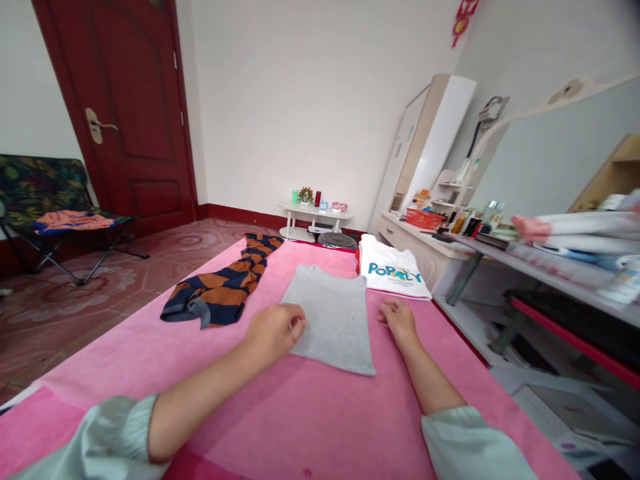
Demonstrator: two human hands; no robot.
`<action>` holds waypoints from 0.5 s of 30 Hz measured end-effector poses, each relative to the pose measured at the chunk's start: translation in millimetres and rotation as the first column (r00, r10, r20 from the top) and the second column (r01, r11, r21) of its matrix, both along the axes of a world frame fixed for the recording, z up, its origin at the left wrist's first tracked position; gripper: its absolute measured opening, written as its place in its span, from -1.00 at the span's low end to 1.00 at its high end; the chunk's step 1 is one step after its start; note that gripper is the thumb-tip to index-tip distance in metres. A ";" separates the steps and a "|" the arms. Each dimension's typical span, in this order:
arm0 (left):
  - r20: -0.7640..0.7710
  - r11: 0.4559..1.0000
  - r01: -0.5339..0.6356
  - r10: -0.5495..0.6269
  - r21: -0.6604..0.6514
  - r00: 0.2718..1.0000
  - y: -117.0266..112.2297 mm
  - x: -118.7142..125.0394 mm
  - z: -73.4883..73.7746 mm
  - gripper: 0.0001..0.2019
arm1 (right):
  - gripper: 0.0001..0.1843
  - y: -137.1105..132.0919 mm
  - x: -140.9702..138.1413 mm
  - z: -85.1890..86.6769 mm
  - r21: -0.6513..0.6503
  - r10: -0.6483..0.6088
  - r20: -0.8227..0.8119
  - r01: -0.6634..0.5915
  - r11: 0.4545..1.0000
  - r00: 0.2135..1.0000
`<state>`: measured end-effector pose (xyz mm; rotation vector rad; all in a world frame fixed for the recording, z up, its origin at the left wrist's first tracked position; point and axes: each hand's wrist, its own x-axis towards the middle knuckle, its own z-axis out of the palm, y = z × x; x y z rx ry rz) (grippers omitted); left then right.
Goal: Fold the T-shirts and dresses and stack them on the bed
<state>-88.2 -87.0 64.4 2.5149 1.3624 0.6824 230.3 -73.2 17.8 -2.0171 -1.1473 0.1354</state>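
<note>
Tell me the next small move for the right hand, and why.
Probably bring the right hand in to the right edge of the grey shirt: it is curled beside the garment, apart from it, while the left hand is at the left edge and the shirt lies spread on the pink cover.

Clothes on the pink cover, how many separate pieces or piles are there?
3: the gray top in the middle, the striped garment to its left, and the white printed pile to its right; more may be hidden in that pile.
</note>
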 end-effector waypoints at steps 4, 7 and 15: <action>-0.080 0.948 -0.318 0.316 -0.013 0.945 47.4 -27.2 -9.0 -0.72 | -0.71 2.9 -8.5 3.6 -0.134 0.101 0.070 -0.091 0.987 0.992; -0.146 0.923 -0.361 0.342 -0.135 0.928 66.3 -36.9 -21.2 -0.62 | -0.74 0.7 -15.2 12.0 -0.273 0.144 0.147 -0.100 0.957 0.979; -0.236 0.897 -0.366 0.311 -0.248 0.921 65.7 -28.9 -28.4 -0.52 | -0.45 -13.3 -33.3 29.9 -0.546 0.298 0.242 -0.124 0.828 0.924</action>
